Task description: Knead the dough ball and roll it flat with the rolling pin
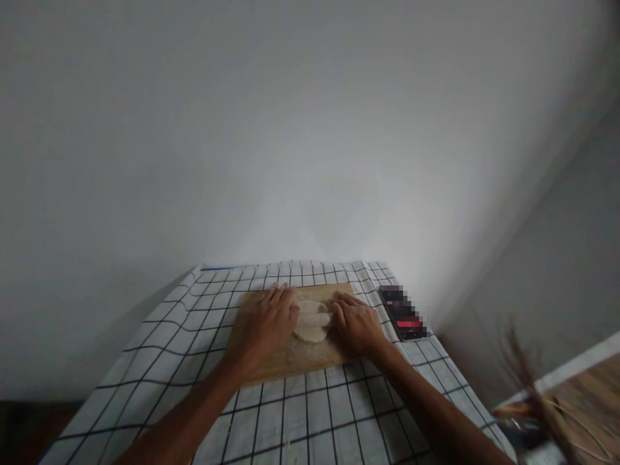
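A round, flat piece of pale dough (pixel 310 332) lies on a wooden board (pixel 285 368). Across the dough runs a light-coloured rolling pin (pixel 314 319), visible only in its middle stretch. My left hand (pixel 275 316) is over the pin's left end, its thumb by the dough's edge. At the other end, my right hand (pixel 357 321) closes over the pin with curled fingers. Both ends of the pin are hidden under my hands.
A white cloth with dark grid lines (pixel 295 420) covers the table, which meets a pale wall (pixel 310 129). A phone (pixel 402 313), partly blurred out, lies right of the board. Blurred items (pixel 527 426) are low at the right.
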`<state>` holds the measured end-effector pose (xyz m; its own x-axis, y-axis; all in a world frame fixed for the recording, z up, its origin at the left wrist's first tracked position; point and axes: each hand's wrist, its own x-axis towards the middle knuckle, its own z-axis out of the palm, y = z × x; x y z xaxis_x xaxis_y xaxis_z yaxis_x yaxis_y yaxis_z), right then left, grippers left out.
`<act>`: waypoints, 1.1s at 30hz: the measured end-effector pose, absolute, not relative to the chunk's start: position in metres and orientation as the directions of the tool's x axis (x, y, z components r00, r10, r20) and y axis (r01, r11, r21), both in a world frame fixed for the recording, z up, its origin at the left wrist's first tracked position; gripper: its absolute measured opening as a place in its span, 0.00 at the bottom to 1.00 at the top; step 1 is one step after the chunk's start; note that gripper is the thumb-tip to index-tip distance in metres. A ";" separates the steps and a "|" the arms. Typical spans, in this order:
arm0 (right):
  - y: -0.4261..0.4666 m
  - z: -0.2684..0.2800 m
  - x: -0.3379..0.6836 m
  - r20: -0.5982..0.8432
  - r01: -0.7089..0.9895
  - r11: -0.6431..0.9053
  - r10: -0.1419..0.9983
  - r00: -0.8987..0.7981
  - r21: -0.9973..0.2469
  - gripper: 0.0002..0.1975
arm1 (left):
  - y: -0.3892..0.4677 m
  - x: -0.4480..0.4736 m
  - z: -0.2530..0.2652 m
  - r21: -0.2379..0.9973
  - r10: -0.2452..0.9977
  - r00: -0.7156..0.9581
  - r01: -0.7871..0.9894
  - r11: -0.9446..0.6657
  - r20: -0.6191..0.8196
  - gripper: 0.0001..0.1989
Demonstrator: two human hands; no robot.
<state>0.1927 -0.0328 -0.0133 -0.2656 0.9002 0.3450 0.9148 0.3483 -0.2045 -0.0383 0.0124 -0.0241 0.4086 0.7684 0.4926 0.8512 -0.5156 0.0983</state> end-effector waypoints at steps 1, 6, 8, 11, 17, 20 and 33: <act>-0.044 -0.014 0.191 0.366 0.917 0.335 0.898 -0.242 -0.215 0.21 | 0.008 -0.040 -0.026 0.075 0.758 0.426 0.848 -0.525 0.495 0.18; -0.083 -0.028 0.183 0.452 0.909 0.356 0.862 -0.231 -0.215 0.23 | -0.015 -0.051 -0.039 0.022 0.694 0.476 0.817 -0.577 0.541 0.22; -0.082 -0.031 0.184 0.458 0.903 0.375 0.853 -0.249 -0.208 0.23 | -0.020 -0.053 -0.041 0.010 0.677 0.505 0.798 -0.603 0.535 0.22; -0.059 -0.026 0.188 0.433 0.907 0.373 0.863 -0.262 -0.194 0.21 | -0.017 -0.050 -0.035 0.017 0.699 0.478 0.819 -0.574 0.532 0.22; 0.025 -0.001 0.184 0.311 0.940 0.296 0.921 -0.234 -0.171 0.24 | 0.018 -0.042 -0.012 0.050 0.800 0.358 0.900 -0.433 0.482 0.18; 0.059 0.006 0.180 0.272 0.946 0.278 0.935 -0.226 -0.170 0.23 | 0.044 -0.044 -0.007 0.096 0.829 0.310 0.914 -0.395 0.465 0.14; 0.008 -0.011 0.183 0.307 0.947 0.284 0.924 -0.230 -0.147 0.19 | 0.039 -0.049 -0.019 0.028 0.779 0.401 0.882 -0.471 0.482 0.17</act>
<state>0.1832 0.0080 -0.0109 -0.2297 0.9236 0.3069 0.9474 0.2844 -0.1469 -0.0485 0.0385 -0.0189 0.4009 0.7788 0.4824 0.8817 -0.4710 0.0277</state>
